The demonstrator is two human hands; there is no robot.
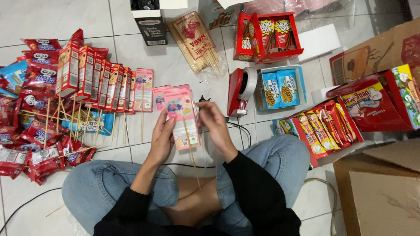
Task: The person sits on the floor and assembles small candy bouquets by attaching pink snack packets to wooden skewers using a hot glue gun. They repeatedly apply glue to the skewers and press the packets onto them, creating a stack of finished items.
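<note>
I sit cross-legged on a white tiled floor. My left hand holds the left edge of a small pink snack box held upright in front of me. My right hand grips the box's right edge near the top. A thin wooden skewer runs down the back of the box and sticks out below it over my legs. Another pink box lies just behind the held one.
A row of red and pink boxes on skewers and a heap of red snack packets lie at left. A red tape dispenser, a bag of skewers, trays of snacks and cardboard boxes lie ahead and right.
</note>
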